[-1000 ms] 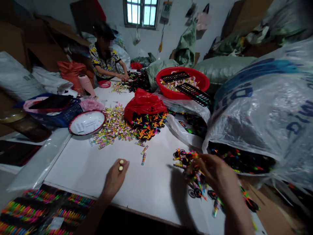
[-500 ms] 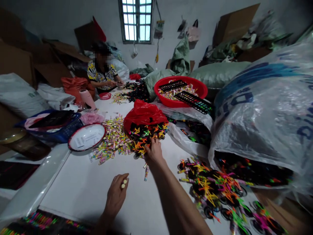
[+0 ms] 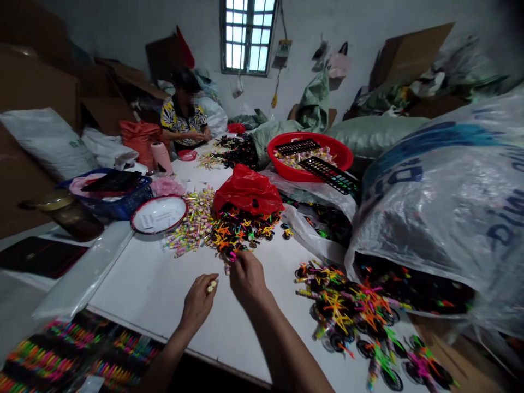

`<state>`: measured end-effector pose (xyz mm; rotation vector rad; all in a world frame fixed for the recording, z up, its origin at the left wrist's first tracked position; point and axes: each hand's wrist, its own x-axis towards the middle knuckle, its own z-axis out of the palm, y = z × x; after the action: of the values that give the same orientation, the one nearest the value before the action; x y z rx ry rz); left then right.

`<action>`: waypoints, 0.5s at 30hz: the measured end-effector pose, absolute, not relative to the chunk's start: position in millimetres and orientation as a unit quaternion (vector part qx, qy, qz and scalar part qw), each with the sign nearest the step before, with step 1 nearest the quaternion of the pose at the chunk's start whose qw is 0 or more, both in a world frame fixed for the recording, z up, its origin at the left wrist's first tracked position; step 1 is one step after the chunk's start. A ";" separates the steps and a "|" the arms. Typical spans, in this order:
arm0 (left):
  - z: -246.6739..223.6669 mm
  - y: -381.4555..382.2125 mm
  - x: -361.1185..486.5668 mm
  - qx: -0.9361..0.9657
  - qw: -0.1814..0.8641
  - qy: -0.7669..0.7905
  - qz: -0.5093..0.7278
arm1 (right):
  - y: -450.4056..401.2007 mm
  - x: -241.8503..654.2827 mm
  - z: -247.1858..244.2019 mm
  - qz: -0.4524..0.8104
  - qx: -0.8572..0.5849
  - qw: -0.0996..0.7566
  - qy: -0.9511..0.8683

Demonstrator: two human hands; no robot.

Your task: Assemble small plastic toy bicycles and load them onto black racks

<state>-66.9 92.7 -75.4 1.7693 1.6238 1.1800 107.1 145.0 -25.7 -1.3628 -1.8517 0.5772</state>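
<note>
My left hand (image 3: pixel 198 300) is curled above the white table, closed on small candy tubes (image 3: pixel 212 286) whose pale round ends stick out by the thumb. My right hand (image 3: pixel 248 275) pinches a small toy bicycle (image 3: pixel 233 255) with a bright pink part; the fingers hide much of it. Just beyond lies a heap of toy bicycles (image 3: pixel 241 226) with black wheels and neon frames, spilling from a red plastic bag (image 3: pixel 248 191). Left of that heap is a pile of candy tubes (image 3: pixel 192 221). More toy bicycles, some with tubes, form a pile (image 3: pixel 347 305) at the right.
A white enamel basin (image 3: pixel 159 214) and blue basket (image 3: pixel 110 199) stand at the left. A red tub (image 3: pixel 344 158) holds tubes and black trays. A large plastic sack (image 3: pixel 417 207) bulges at the right. Packed colourful rows (image 3: pixel 49 357) lie below the table edge. A co-worker (image 3: pixel 184 120) sits across.
My right hand has drawn back from the heap towards my left hand, with a toy bicycle in its fingers. My left hand still holds the tubes. The view has shifted slightly left.
</note>
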 end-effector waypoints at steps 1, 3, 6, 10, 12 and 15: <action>-73.7 92.0 -66.8 0.617 0.257 0.602 0.436 | 143.3 111.3 -22.2 0.235 -0.535 0.401 -0.705; -67.9 89.9 -63.5 0.539 0.327 0.628 0.457 | 141.4 120.6 -16.3 0.268 -0.536 0.437 -0.671; -52.1 85.3 -48.5 0.425 0.434 0.626 0.489 | 139.2 132.1 -10.9 0.381 -0.536 0.464 -0.593; -23.8 81.4 -20.5 0.361 0.516 0.601 0.492 | 128.0 135.8 -6.1 0.518 -0.505 0.467 -0.508; -12.2 82.3 -11.5 0.363 0.533 0.587 0.490 | 118.2 135.9 -1.9 0.534 -0.488 0.452 -0.522; -2.4 83.8 -9.4 0.354 0.572 0.563 0.481 | 101.6 142.6 8.6 0.588 -0.447 0.405 -0.539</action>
<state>-9.4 83.8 -2.4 0.8301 1.3195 1.1283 142.6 101.6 8.6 -1.1276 -1.3599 1.4844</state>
